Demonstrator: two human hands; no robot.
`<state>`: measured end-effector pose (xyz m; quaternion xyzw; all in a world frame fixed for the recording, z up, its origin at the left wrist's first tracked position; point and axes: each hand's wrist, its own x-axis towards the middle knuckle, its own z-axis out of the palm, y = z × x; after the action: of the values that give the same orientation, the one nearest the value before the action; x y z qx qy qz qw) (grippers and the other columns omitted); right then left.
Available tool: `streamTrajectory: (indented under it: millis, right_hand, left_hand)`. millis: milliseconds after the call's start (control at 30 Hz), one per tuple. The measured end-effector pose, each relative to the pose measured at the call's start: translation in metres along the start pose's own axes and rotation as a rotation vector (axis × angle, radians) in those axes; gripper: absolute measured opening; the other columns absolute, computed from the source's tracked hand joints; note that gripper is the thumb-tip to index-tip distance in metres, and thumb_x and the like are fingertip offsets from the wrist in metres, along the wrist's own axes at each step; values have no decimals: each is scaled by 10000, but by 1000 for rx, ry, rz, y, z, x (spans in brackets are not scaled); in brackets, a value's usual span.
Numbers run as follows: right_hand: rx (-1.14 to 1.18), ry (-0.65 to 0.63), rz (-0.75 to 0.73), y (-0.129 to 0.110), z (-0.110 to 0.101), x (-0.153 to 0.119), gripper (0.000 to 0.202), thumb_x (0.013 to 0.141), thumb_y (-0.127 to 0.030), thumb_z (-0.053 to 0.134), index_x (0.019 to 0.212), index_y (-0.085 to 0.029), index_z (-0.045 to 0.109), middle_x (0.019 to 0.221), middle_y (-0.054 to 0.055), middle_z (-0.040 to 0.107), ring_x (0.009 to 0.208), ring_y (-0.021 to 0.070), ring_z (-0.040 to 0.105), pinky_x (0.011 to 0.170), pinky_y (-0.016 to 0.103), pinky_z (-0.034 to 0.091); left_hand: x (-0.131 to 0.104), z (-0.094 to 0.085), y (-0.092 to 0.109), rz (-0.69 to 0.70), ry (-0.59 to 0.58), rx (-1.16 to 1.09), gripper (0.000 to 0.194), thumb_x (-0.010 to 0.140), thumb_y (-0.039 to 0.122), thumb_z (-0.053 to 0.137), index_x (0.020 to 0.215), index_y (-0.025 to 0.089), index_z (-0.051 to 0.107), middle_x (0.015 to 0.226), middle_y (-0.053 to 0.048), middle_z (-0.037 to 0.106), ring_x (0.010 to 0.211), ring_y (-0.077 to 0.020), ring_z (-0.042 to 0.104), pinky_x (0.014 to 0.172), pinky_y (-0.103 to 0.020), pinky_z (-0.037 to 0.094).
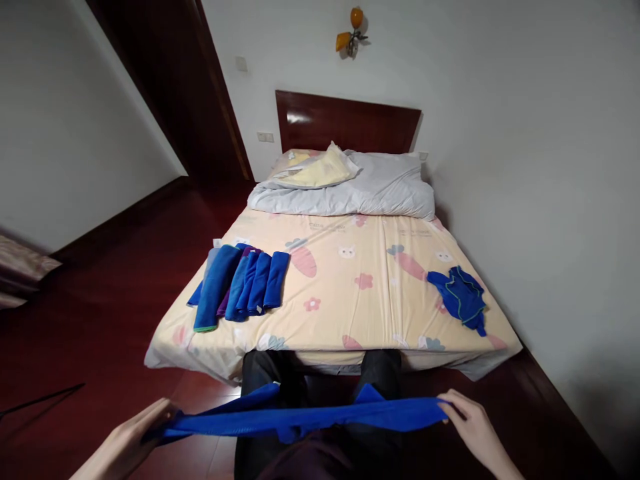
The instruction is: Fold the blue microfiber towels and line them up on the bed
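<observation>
A blue towel [310, 420] is stretched sideways between both hands, above the person's dark-trousered legs and in front of the bed's foot. My left hand [143, 427] grips its left end, with the fingers partly hidden by the cloth. At the other end, my right hand [465, 417] pinches the towel between thumb and fingers. Flaps of the cloth hang or fold loosely around the taut strip. Several rolled towels [250, 283], mostly blue with some purple, lie side by side on the bed's left part. A crumpled blue cloth [463, 300] with green edging lies at the right.
The bed [340, 320] has a pale sheet printed with carrots and cats. A grey quilt [385, 183] and a yellow pillow [320, 168] lie near the dark wooden headboard [350, 123]. Walls stand on the right and behind. Dark red floor [125, 287] runs along the left.
</observation>
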<state>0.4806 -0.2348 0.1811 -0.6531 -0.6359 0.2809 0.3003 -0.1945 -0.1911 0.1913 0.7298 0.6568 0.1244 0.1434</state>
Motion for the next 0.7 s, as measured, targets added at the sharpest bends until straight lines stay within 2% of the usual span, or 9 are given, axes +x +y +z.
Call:
streamTrajectory:
  millis: [100,267,367,433,533,633,700]
  right_hand:
    - [-51,85,-47,-3,-33,30,376,919,-517,586,902,-201,789,676,33,668,551,162,622,591,245,545]
    - [-178,187,-88,-14,-94,87,401,902,-519,589,987,-193,807,580,22,673,526,170,631,612,268,564]
    - [-198,291,-69,-25,-122,108,417,875,-533,608,1028,-199,805,600,34,704,511,172,643,566,268,566]
    - [-144,337,-52,-31,-134,112,434,864,-554,614,1048,-209,801,678,53,740,521,175,657,525,268,568]
    - [-8,315,-28,-34,-140,103,465,825,-600,654,1036,-213,801,819,87,774,591,196,700,520,285,599]
    - [112,200,54,-29,-141,85,531,745,-654,720,971,-182,809,795,113,769,608,228,718,541,326,633]
    - [168,117,158,-22,-145,73,575,705,-672,752,949,-155,808,751,129,762,583,246,720,536,354,641]
  left_hand:
    - [33,-20,-4,114,-11,-140,330,857,517,475,779,300,711,779,-1,727,674,-182,696,623,-205,543]
    - [92,-56,6,260,165,-77,401,878,589,509,814,249,712,876,-22,732,740,-154,703,677,-170,532]
    - [114,-78,20,356,282,-56,437,904,609,474,792,259,711,843,-3,729,736,-133,694,697,-165,531]
    - [117,-90,30,384,352,-57,392,900,595,497,824,283,721,872,14,742,767,-139,706,743,-182,548]
    - [107,-97,38,388,411,-49,325,889,555,513,913,308,724,942,33,759,792,-152,722,734,-206,566]
    - [90,-87,30,312,431,-13,307,878,529,487,955,356,729,977,79,767,793,-157,732,657,-208,560]
    - [81,-76,19,213,400,-26,297,865,510,478,942,397,741,984,124,765,774,-152,734,630,-210,557]
